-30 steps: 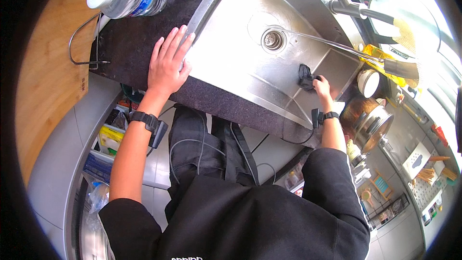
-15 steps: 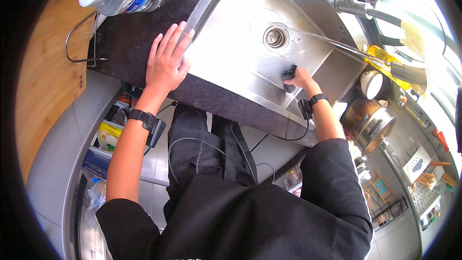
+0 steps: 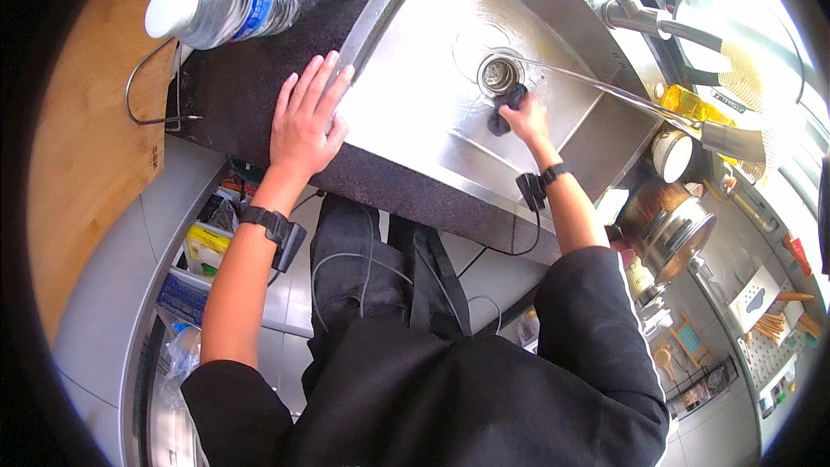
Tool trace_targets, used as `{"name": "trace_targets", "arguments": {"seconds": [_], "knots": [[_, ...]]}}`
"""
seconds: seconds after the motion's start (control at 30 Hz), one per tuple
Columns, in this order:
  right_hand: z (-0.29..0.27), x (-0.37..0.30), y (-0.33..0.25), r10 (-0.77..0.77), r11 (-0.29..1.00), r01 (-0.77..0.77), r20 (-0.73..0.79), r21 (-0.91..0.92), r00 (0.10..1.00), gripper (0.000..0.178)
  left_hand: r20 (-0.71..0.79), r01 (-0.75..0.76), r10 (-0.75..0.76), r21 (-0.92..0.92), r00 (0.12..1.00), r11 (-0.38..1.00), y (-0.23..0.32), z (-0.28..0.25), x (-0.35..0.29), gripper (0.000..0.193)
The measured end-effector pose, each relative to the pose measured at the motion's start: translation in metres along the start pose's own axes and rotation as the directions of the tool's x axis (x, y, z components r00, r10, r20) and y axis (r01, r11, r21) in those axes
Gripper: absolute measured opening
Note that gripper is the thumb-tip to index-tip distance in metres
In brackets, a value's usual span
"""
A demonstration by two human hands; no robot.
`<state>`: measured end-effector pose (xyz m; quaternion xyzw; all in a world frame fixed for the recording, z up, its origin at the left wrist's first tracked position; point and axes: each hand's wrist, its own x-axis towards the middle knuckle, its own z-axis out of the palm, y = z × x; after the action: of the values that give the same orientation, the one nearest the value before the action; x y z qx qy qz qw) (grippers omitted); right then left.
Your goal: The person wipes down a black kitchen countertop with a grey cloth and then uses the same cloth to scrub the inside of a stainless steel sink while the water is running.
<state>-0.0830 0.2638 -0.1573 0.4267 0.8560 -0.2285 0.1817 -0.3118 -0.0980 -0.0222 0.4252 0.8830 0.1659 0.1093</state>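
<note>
My right hand [image 3: 531,121] reaches into the steel sink [image 3: 406,86] and grips a crumpled black cloth [image 3: 499,122]. The cloth presses on the sink floor just beside the round drain [image 3: 499,75]; my palm hides part of it. Flat on the sink's left rim and the dark countertop [image 3: 229,99] lies my left hand [image 3: 304,128], fingers stretched out and holding nothing. A thin shiny streak, which looks like running water, slants from the metal tap end [image 3: 733,140] toward the drain, where the steel looks wet.
Two clear plastic bottles [image 3: 226,10] stand on the counter at the far left, near a bent metal wire rack [image 3: 147,119] and a wooden board [image 3: 95,130]. On the right are a yellow bottle [image 3: 692,106], a white bowl [image 3: 672,156] and a steel pot [image 3: 683,238].
My right hand has slid the black cloth left and away from me, up to the drain's edge. My left hand stays on the rim; the whole view has shifted slightly.
</note>
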Motion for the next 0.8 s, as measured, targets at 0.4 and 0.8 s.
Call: {"name": "trace_targets", "arguments": {"seconds": [0.4, 0.8], "knots": [[-0.065, 0.021, 0.093, 0.18, 0.942, -0.21, -0.134, -0.26, 0.974, 0.042, -0.003, 0.002, -0.002, 0.012, 1.0, 1.0, -0.001, 0.0, 0.001, 0.068], [-0.05, 0.02, 0.025, -0.333, 0.94, 0.328, -0.041, -0.096, 0.942, 0.026, 0.009, 0.0, 0.0, 0.025, 1.0, 1.0, -0.001, 0.0, 0.001, 0.067]]}}
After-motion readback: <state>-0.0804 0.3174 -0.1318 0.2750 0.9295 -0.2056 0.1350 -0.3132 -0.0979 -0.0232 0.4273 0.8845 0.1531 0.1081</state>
